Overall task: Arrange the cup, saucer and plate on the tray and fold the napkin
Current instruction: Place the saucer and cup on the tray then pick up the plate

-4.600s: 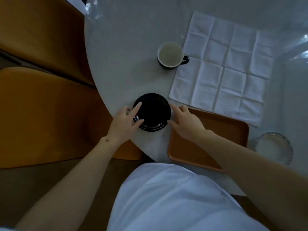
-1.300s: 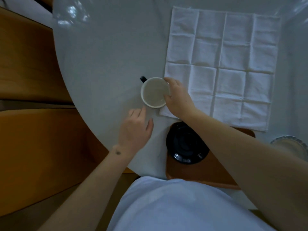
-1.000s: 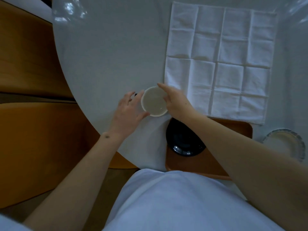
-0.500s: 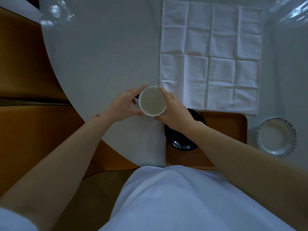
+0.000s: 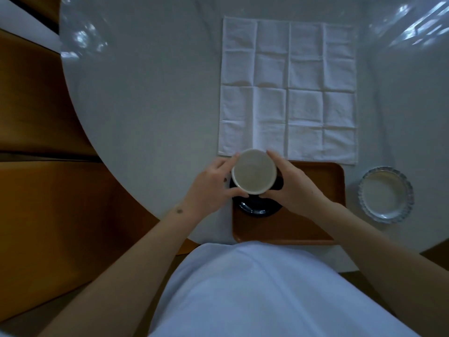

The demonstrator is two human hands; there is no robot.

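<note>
Basically: centre the cup [image 5: 254, 175] over the dark saucer [image 5: 256, 206] on the tray [image 5: 313, 224], lower it level, release both sides together. Left hand [image 5: 210, 188] and right hand [image 5: 295, 188] clasp the cup wall on opposite sides, fingers [image 5: 233, 161] curled at the rim. Can't tell if it's touching the saucer.
</note>
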